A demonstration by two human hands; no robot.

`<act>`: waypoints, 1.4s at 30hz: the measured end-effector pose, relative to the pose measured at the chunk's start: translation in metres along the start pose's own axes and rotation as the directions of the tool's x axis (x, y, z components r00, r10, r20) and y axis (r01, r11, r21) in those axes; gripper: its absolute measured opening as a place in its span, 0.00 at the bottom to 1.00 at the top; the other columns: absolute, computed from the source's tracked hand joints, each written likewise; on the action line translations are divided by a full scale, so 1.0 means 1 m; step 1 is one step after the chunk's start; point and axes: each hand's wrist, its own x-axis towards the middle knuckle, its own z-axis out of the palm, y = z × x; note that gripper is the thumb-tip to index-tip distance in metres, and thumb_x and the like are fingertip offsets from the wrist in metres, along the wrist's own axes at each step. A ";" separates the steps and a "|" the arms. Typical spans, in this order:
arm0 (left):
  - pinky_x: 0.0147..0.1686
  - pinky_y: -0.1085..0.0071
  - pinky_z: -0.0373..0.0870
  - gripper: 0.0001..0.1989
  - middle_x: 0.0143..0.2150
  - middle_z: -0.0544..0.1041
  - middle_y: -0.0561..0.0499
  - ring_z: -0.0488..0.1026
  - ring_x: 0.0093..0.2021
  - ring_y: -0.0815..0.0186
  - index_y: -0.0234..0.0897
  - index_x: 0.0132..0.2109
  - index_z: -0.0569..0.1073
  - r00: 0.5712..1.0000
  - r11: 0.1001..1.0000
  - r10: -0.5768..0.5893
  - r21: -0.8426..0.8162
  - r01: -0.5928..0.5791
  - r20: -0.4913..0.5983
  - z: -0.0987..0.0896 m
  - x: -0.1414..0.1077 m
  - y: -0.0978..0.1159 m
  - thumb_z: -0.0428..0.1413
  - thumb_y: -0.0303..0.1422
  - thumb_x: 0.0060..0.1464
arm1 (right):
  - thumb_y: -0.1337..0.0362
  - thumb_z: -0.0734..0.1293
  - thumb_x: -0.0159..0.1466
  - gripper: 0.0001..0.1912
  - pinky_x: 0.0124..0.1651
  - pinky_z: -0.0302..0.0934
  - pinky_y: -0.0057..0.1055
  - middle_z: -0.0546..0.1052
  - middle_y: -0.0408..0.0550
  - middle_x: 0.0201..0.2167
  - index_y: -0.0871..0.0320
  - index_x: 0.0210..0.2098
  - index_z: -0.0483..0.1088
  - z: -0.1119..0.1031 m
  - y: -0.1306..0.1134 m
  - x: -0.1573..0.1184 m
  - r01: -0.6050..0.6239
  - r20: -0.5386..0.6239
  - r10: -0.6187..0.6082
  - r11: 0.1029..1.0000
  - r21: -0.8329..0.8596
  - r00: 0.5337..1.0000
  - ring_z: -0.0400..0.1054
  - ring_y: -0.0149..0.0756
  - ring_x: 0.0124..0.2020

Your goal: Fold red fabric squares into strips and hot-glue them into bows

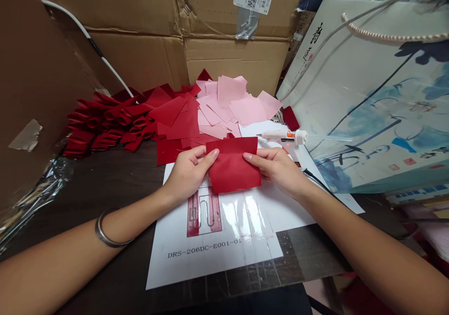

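Red fabric square held flat between both hands, just above a printed sheet and touching neither the pink nor the red pile. Cloth looks matte and lightly creased; outline roughly square, no fold visible. Step in hand: square spread and gripped by its two side edges.

Left hand holds the left side, right hand the right. Fingers of both hands are closed on the cloth, thumbs on top. Remaining fingers seem tucked beneath, though the view does not settle this.

Printed white sheet lies under the hands on a dark counter, covered by glossy clear film. It shows a red-and-white outline diagram and the code DRS-206DC-E001-01.

Beyond it, loose pink squares, material uncertain, overlap flat red squares. Folded red pieces lie in a ridged, tightly packed row at left. White hot glue gun with an orange part rests on white paper just past the right hand.

Smooth metal bangle circles the left wrist. Ink-painted gift bag with a pearl-strand handle leans at right; corrugated cardboard cartons stand behind.
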 end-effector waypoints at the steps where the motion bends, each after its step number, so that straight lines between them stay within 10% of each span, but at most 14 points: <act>1: 0.19 0.76 0.54 0.18 0.18 0.62 0.58 0.58 0.18 0.75 0.36 0.25 0.62 1.000 1.000 -0.005 0.007 0.005 -0.004 0.000 0.000 -0.001 0.55 0.40 0.59 | 0.51 0.67 0.63 0.16 0.33 0.57 0.31 0.74 0.44 0.28 0.57 0.29 0.75 0.000 0.000 0.000 0.000 0.001 0.000 1.000 -0.021 1.000 0.63 0.31 0.28; 5: 0.18 0.74 0.50 0.20 0.16 0.59 0.59 0.56 0.17 0.73 0.38 0.25 0.58 0.999 0.990 -0.033 0.140 0.033 -0.002 0.001 -0.001 -0.004 0.54 0.43 0.59 | 0.52 0.65 0.64 0.15 0.33 0.59 0.34 0.72 0.44 0.25 0.57 0.34 0.74 0.002 0.001 0.000 0.054 -0.079 -0.076 0.966 -0.254 0.994 0.65 0.33 0.27; 8: 0.21 0.72 0.47 0.23 0.16 0.54 0.60 0.51 0.18 0.73 0.38 0.22 0.54 0.999 0.930 0.033 0.365 -0.026 -0.012 0.001 0.000 -0.007 0.53 0.42 0.59 | 0.54 0.70 0.59 0.17 0.31 0.59 0.34 0.72 0.42 0.27 0.56 0.44 0.71 0.003 0.003 0.000 0.122 -0.269 -0.344 0.789 -0.602 0.900 0.65 0.33 0.25; 12: 0.32 0.68 0.54 0.21 0.17 0.61 0.58 0.55 0.23 0.70 0.36 0.21 0.59 0.991 0.779 0.133 0.617 -0.113 0.013 0.000 0.003 -0.012 0.53 0.41 0.59 | 0.58 0.70 0.59 0.13 0.43 0.65 0.38 0.77 0.47 0.38 0.56 0.41 0.74 0.002 0.004 -0.001 0.350 -0.002 -0.575 0.500 -0.792 0.818 0.72 0.39 0.39; 16: 0.37 0.64 0.54 0.20 0.18 0.67 0.56 0.57 0.23 0.69 0.37 0.23 0.64 0.983 0.725 0.180 0.671 -0.156 0.034 -0.001 0.003 -0.015 0.53 0.43 0.58 | 0.59 0.66 0.64 0.15 0.57 0.63 0.40 0.75 0.48 0.55 0.54 0.49 0.75 0.002 0.003 -0.004 0.468 0.313 -0.380 0.444 -0.764 0.870 0.71 0.41 0.53; 26: 0.33 0.68 0.62 0.12 0.29 0.74 0.52 0.66 0.30 0.66 0.37 0.33 0.74 0.958 0.872 0.221 0.404 -0.278 0.183 -0.002 -0.001 -0.003 0.52 0.37 0.61 | 0.59 0.63 0.67 0.17 0.50 0.65 0.38 0.77 0.51 0.52 0.57 0.51 0.75 0.002 -0.001 -0.005 0.472 0.398 -0.259 0.387 -0.792 0.880 0.74 0.43 0.48; 32: 0.45 0.63 0.65 0.07 0.40 0.79 0.48 0.71 0.41 0.62 0.37 0.41 0.76 0.849 0.726 0.378 0.450 -0.520 0.370 -0.003 -0.001 -0.009 0.54 0.31 0.59 | 0.60 0.62 0.67 0.13 0.36 0.60 0.33 0.79 0.49 0.36 0.58 0.40 0.77 0.003 -0.004 -0.004 0.481 0.422 -0.233 0.346 -0.806 0.876 0.72 0.37 0.33; 42: 0.43 0.58 0.66 0.15 0.45 0.78 0.43 0.69 0.45 0.55 0.35 0.48 0.78 0.794 0.419 0.381 0.677 -0.605 0.474 -0.004 -0.002 -0.012 0.49 0.34 0.63 | 0.54 0.66 0.63 0.18 0.49 0.66 0.46 0.74 0.47 0.55 0.55 0.48 0.76 -0.011 -0.002 -0.003 0.345 0.280 -0.254 0.266 -0.900 0.926 0.75 0.50 0.48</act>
